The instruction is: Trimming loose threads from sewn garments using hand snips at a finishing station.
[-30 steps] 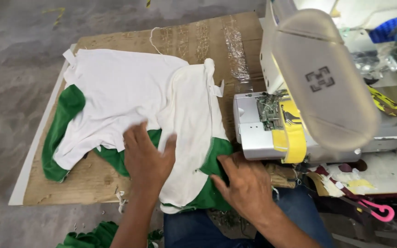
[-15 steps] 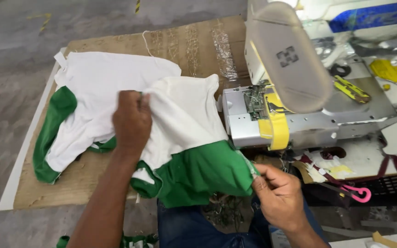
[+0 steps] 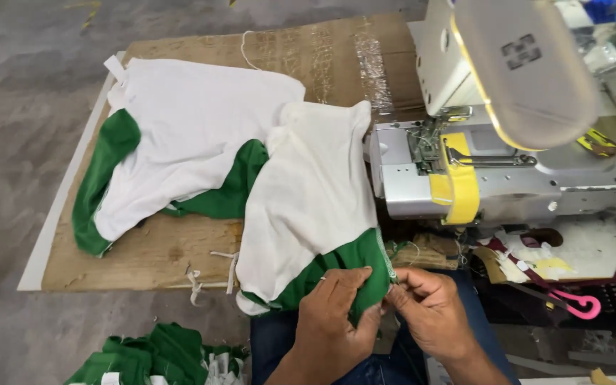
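Green hem point(image 3: 351, 267) of white garment point(image 3: 308, 199) pinched between both hands' fingers point(image 3: 393, 294).

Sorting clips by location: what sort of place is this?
Likely a garment sewing workshop. An industrial sewing machine stands by a cardboard-covered board with white-and-green garments, and more pieces are piled on the floor.

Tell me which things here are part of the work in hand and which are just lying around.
In use:
left hand and right hand, both pinching the green hem of the white garment
sewing machine beside it

Lying about:
second white and green garment
green pile on the floor
pink tool
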